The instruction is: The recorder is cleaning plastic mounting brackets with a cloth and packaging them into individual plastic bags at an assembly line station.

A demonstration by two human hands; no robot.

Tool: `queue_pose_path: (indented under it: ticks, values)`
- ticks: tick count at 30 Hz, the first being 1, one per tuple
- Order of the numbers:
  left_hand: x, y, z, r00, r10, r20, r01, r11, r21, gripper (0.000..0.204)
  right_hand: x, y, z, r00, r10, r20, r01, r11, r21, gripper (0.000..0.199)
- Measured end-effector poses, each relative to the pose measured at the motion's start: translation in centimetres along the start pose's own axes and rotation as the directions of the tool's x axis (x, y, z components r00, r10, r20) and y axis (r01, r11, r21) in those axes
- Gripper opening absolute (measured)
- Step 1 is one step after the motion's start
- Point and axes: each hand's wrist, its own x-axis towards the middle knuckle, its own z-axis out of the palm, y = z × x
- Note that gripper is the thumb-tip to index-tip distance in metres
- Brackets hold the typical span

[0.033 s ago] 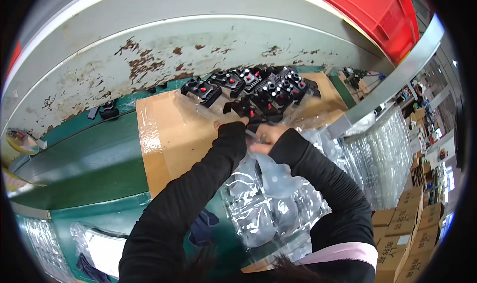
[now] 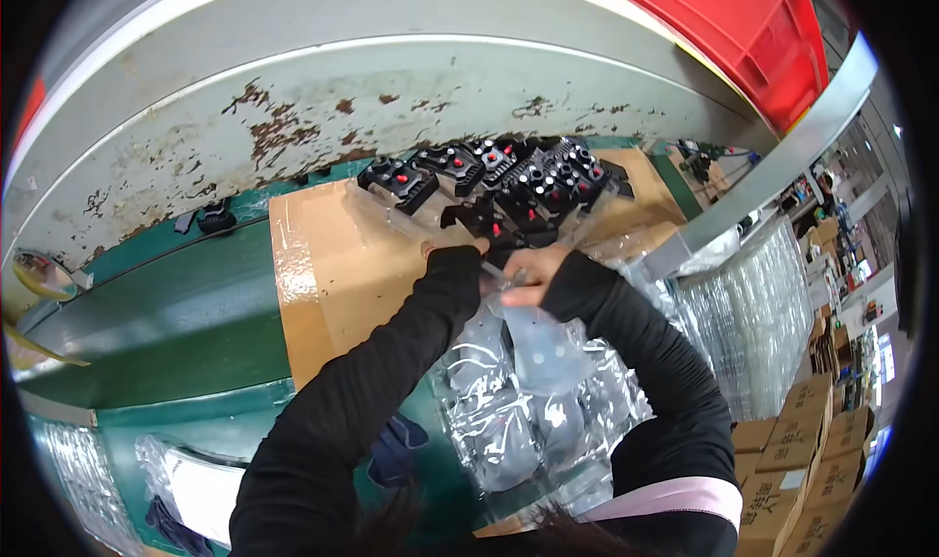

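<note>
My right hand (image 2: 536,271) is closed, fingers bent together, on the top of a translucent plastic bag (image 2: 550,354) that hangs down toward me. Close beside it, my left hand (image 2: 453,247) shows only in part past its black sleeve; its bent fingers pinch thin clear plastic, with a strip of it stretching between the two hands. Just beyond both hands lies a group of black controllers (image 2: 401,181) with red buttons and round knobs, on a cardboard sheet (image 2: 333,293). Below the hanging bag rest several clear bags (image 2: 504,440) with rounded contents I cannot make out.
A rust-chipped grey metal wall (image 2: 411,83) rises behind the green work surface (image 2: 186,332). At the upper right are a red crate (image 2: 719,29) and a slanted metal bar (image 2: 773,200). Cardboard boxes (image 2: 802,440) stack at the right. Dark blue cloth (image 2: 396,449) lies near my left forearm.
My right hand has shifted very slightly right, and the hanging bag has changed shape a little beneath it. My left hand stays almost in place.
</note>
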Motion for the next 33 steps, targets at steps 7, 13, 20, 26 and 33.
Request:
queue_pose_path:
  ticks: [7, 13, 20, 26, 33]
  values:
    - [1.0, -1.2, -2.1, 0.992, 0.093, -0.080, -0.092, 0.996, 0.018, 0.028, 4.2, 23.8, -9.0, 0.817, 0.471, -0.332, -0.568, 0.754, -0.330, 0.032]
    - [1.5, -1.9, -2.1, 0.976, 0.159, -0.148, -0.163, 0.986, -0.016, 0.026, 4.3, 31.0, -7.8, 0.760, 0.546, -0.353, -0.642, 0.713, -0.282, 0.031]
    - [7.8, -4.0, -6.9, 0.840, 0.535, 0.094, -0.426, 0.541, 0.725, 0.035, 5.0, 31.9, -7.6, 0.763, 0.507, -0.402, -0.615, 0.761, -0.207, 0.030]
    - [2.2, 2.2, -8.9, 0.976, 0.106, -0.193, -0.093, 0.993, 0.075, 0.036, 5.8, 32.2, -7.5, 0.766, 0.475, -0.434, -0.589, 0.788, -0.177, 0.029]
    - [1.3, 2.2, -11.0, 0.895, 0.177, -0.410, -0.125, 0.981, 0.150, 0.020, 6.4, 33.9, -7.2, 0.747, 0.476, -0.465, -0.595, 0.791, -0.145, 0.029]
